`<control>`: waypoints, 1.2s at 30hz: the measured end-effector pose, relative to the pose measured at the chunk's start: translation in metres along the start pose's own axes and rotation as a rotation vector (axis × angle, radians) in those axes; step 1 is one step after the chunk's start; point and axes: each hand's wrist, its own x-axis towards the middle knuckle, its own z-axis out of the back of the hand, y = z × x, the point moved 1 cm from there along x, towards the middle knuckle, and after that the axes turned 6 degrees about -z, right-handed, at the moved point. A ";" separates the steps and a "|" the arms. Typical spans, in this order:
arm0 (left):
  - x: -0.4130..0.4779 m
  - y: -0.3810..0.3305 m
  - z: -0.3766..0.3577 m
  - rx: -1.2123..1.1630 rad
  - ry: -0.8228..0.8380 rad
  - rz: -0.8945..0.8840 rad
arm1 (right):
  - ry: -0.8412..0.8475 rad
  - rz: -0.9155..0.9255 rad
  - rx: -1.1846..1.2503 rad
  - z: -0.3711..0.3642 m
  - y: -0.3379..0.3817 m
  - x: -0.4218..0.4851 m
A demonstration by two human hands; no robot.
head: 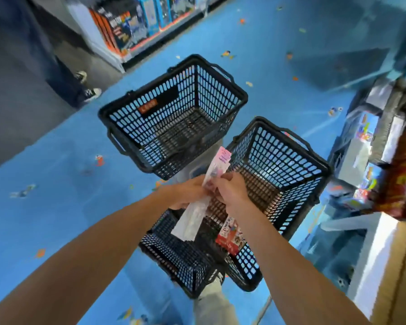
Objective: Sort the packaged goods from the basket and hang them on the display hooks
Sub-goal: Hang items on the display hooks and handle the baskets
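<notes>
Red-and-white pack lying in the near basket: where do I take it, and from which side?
Pinch the red pack by its red-banded edge, coming straight down through the near basket's open top: it is flat, and the mesh walls shut off the sides. The right hand is closest, but it and the left hand both hold the long pack; free one first.

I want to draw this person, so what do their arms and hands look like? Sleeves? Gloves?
The left arm and right arm are bare to the picture's edge: no sleeves show. The left hand and right hand wear no gloves; no watch or ring is visible.
</notes>
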 end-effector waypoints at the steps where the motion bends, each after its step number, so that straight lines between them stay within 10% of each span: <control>1: -0.018 0.002 0.011 -0.010 0.009 0.030 | 0.032 -0.001 -0.026 -0.011 0.001 -0.012; 17: -0.485 0.212 0.128 -0.165 -0.710 -0.013 | 0.722 0.359 -0.661 -0.362 -0.120 -0.301; 36: -0.984 0.385 0.006 -0.549 -2.054 0.023 | 1.602 0.760 -0.882 -0.602 -0.362 -0.815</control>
